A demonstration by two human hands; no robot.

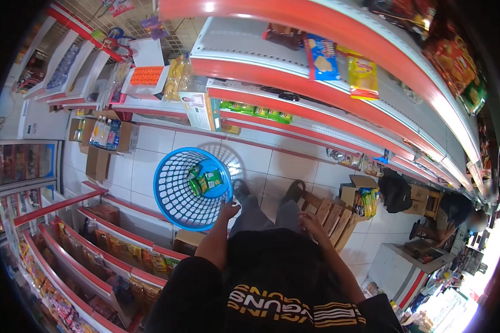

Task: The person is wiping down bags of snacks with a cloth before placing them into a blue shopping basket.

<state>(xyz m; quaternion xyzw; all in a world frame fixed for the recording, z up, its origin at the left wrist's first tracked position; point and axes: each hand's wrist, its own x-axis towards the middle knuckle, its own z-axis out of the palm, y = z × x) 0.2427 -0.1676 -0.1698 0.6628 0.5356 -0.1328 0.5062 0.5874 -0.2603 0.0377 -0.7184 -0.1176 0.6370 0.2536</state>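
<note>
My left hand (230, 209) is at the right rim of a round blue plastic laundry-style basket (160, 204), its fingers curled over the edge. Several green snack packets (213, 179) lie at the bottom of the basket. In front of my right thigh hangs my right hand (310, 222), its fingers slightly bent and apart, with nothing seen in it. A slatted wooden stool or bench (337, 218) stands close beside it.
Red-edged shelves (258, 79) with snack packets run across the top; more shelving (108, 249) stands lower left. An open carton of bottles (125, 135) and an open carton of packets (348, 193) rest on the tiled floor. Another person (450, 212) crouches or sits at far right.
</note>
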